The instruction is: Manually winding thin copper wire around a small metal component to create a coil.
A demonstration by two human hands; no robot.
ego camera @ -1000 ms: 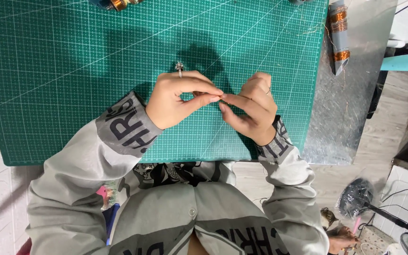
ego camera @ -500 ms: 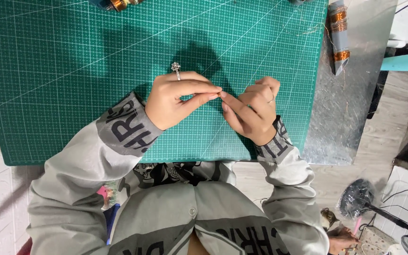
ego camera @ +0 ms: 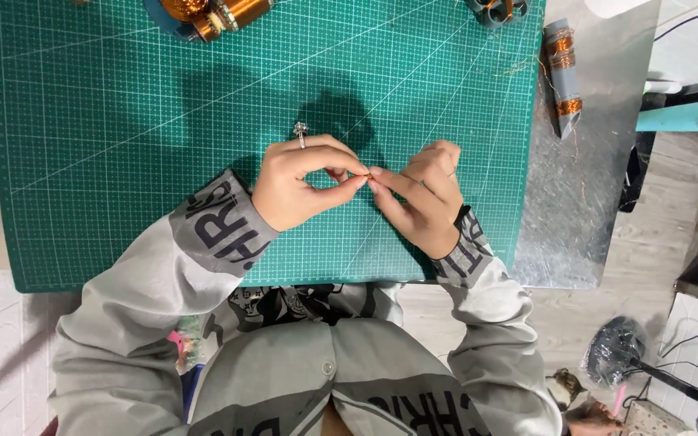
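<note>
My left hand (ego camera: 300,186) and my right hand (ego camera: 418,194) meet fingertip to fingertip over the green cutting mat (ego camera: 123,161). Between the pinched thumbs and forefingers sits a tiny copper-coloured piece (ego camera: 369,175), too small to make out; it may be thin wire. A ring with a stone (ego camera: 300,131) is on a finger of my left hand. Grey sleeves with dark lettered bands cover both forearms.
Copper wire spools (ego camera: 216,12) lie at the mat's far edge, with another small dark part (ego camera: 494,10) further right. A grey tube wound with copper wire (ego camera: 563,73) rests on the metal sheet (ego camera: 591,210) right of the mat. A teal cylinder (ego camera: 680,117) sticks out beyond it.
Both hands stay together at the mat's centre. My right hand's fingers have shifted slightly, and the pinch between the hands has tightened.
</note>
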